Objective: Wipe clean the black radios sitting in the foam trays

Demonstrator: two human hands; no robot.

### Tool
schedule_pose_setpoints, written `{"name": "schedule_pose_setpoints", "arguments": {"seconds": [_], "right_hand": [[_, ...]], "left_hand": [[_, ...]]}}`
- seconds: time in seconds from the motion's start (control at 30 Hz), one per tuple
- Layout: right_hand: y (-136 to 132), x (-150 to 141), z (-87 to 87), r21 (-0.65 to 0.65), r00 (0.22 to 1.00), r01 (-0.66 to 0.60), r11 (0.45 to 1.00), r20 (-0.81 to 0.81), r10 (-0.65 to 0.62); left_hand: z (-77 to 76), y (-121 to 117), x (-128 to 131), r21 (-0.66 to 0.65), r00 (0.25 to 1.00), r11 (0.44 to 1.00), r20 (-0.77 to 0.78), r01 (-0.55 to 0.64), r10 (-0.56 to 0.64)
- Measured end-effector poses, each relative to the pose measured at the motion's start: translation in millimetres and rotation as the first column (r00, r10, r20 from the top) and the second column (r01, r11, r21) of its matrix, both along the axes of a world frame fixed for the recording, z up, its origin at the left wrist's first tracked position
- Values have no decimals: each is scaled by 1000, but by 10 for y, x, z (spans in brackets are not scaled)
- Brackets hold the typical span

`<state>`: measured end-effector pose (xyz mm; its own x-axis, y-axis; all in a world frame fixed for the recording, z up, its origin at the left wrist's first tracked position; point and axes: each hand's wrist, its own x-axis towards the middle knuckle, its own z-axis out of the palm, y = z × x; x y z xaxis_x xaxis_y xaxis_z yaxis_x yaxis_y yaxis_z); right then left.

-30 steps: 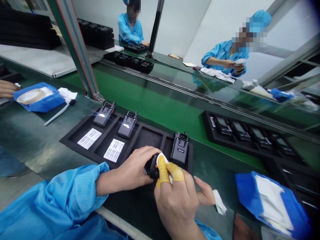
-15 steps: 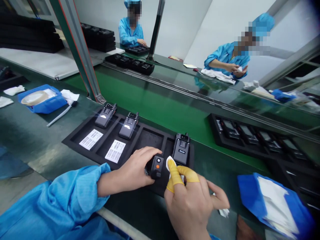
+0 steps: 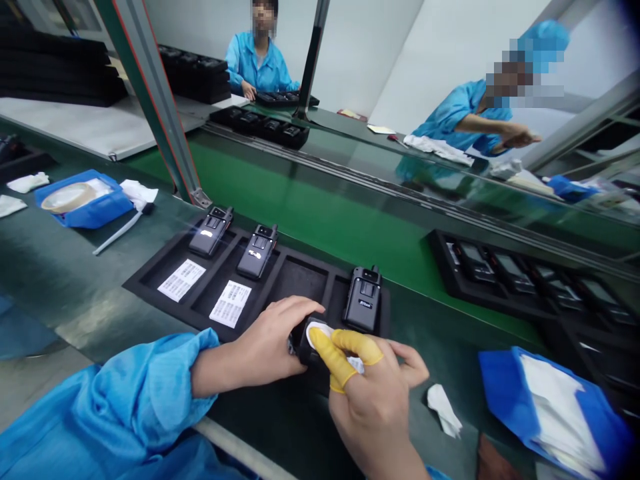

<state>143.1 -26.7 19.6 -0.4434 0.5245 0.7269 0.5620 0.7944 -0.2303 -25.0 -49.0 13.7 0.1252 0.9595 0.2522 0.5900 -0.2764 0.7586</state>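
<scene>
My left hand (image 3: 273, 343) is closed around a black handheld radio (image 3: 301, 345), which is held end-on and is mostly hidden by my fingers. Yellow finger cots cover fingers of my right hand (image 3: 367, 380). That hand pinches a white cloth (image 3: 315, 331) and presses it against the near end of the radio. Just beyond both hands lies a black foam tray (image 3: 280, 297). Three of its compartments hold a radio, among them one marked radio (image 3: 364, 300) at the right. White barcode label sheets (image 3: 231, 303) lie in the two left compartments.
A blue bin (image 3: 510, 393) of white cloths stands at right, with a loose white cloth (image 3: 444, 410) beside it. Another blue bin (image 3: 83, 212) holds a tape roll at left. A second radio tray (image 3: 500, 293) sits at right. Two co-workers work beyond the green belt (image 3: 310, 190).
My right hand has moved left, bringing the cloth onto the radio's end. The left hand stays nearly still. Across the belt, the right co-worker's hands have shifted right.
</scene>
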Motion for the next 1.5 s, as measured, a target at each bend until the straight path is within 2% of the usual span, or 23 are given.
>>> {"name": "schedule_pose_setpoints", "arguments": {"seconds": [0.13,0.27,0.4,0.57,0.7,0.8,0.9,1.0,1.1,1.17,1.27,1.4,1.5], "right_hand": [[-9,57,-33,-45,999,-7,999,-33,5],[-24,108,-54,-39,1000,-25,999,-8,24],[-23,188,-123,-46,998,14,999,-68,-17],[57,396,-371,9,999,10,1000,38,-10],[145,530,-580,3,994,105,994,-34,-105],[194,575,-655,-33,988,142,989,-56,-143],[215,585,-678,-58,986,150,987,-69,-154],[219,586,-705,-47,985,150,988,-84,-154],[223,593,-742,-52,984,154,987,-87,-158],[225,598,-755,-60,984,154,986,-81,-159],[221,598,-747,-69,984,155,985,-74,-160],[211,587,-728,-84,984,148,985,-85,-155],[209,582,-742,-101,985,136,986,-93,-146]], "left_hand": [[7,-12,17,3,1000,1000,-15,5,-5],[9,-12,25,-7,1000,1000,-27,1,-1],[13,1,21,0,1000,1000,-8,-10,10],[-1,-17,14,-16,999,999,-11,-43,43],[81,80,-19,-35,987,997,-148,-63,57],[231,365,-50,-92,923,987,-375,-134,90],[339,787,-52,-117,781,953,-605,-278,153],[314,1173,-26,-107,707,925,-678,-364,200],[222,1385,8,-95,659,902,-716,-421,232],[195,1420,9,-84,632,892,-735,-444,245],[242,1356,-83,-43,590,874,-753,-485,291],[304,1193,-414,35,517,817,-758,-576,397],[235,1126,-692,14,500,771,-754,-636,426]]}}
